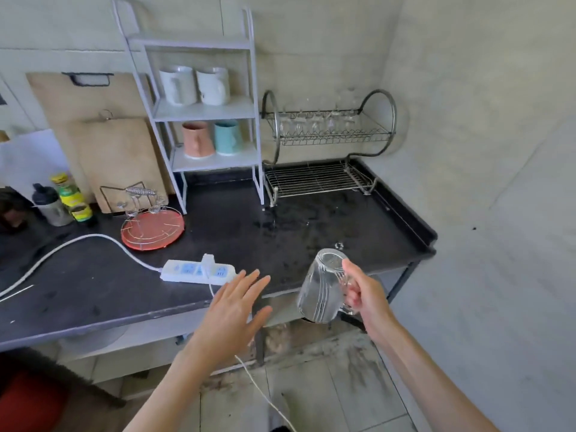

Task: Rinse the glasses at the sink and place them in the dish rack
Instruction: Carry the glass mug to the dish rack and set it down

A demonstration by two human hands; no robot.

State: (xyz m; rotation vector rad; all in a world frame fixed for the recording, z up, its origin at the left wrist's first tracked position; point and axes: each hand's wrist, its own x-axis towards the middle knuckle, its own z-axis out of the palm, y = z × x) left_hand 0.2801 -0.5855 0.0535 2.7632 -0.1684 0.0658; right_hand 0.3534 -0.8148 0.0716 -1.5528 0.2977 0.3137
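My right hand (366, 294) grips the handle of a clear ribbed glass mug (321, 288), held upside down and tilted over the front edge of the dark counter (237, 226). My left hand (237, 310) hovers beside it with fingers straight and spread, holding nothing. The two-tier metal dish rack (327, 151) stands at the back right of the counter. Several clear glasses (314, 123) sit upside down in its upper tier. Its lower tier looks bare. No sink is in view.
A white power strip (196, 271) with a cable lies near the counter's front edge by my left hand. A red round tray (152, 229) with wire holders, bottles (68, 198), cutting boards (118, 160) and a white shelf with mugs (199, 113) stand to the left. Water spots the counter before the rack.
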